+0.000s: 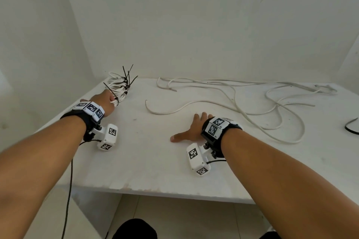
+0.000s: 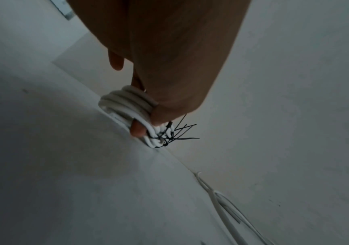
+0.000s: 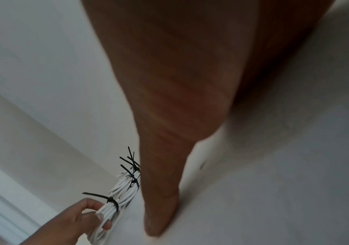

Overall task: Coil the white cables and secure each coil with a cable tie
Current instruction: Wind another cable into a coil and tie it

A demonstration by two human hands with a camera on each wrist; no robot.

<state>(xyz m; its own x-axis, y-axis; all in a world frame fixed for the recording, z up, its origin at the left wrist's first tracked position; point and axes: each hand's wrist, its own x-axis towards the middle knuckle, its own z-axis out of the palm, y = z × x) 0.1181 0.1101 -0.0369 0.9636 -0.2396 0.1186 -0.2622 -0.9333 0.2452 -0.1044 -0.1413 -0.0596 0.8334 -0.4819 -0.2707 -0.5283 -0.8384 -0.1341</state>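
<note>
Left hand (image 1: 105,103) at the far left of the white table (image 1: 147,169), fingers and thumb curled round the nearest tied coil (image 3: 108,211); one fingertip (image 2: 137,128) hooked through the loops, black cable tie (image 3: 111,201) cinched beside the grip. Coil pressed against a stack of finished coils (image 1: 118,86) near the wall, tie tails bristling upward and outward. Whether the held coil rests fully on the table or hangs slightly lifted: cannot tell.

Right hand (image 1: 191,129) flat on the table near the middle, fingers straight and spread, thumb (image 3: 160,220) extended along the surface, holding nothing.

Loose white cables (image 1: 252,106) uncoiled across the right half of the table, several strands overlapping; one free end (image 1: 146,101) curving toward the space between the hands. A dark cord (image 1: 351,128) at the right edge, its identity unclear.

Judged stage: one coil being added to the stack, several cables left to wind.

Likely faults from here: stack toppling or sliding off the left edge if the coil is released too near it; stiff tie tails snagging a neighbouring coil on release and dragging it along; crossed strands on the right tightening into a knot if one free end is pulled without first separating the overlaps.
</note>
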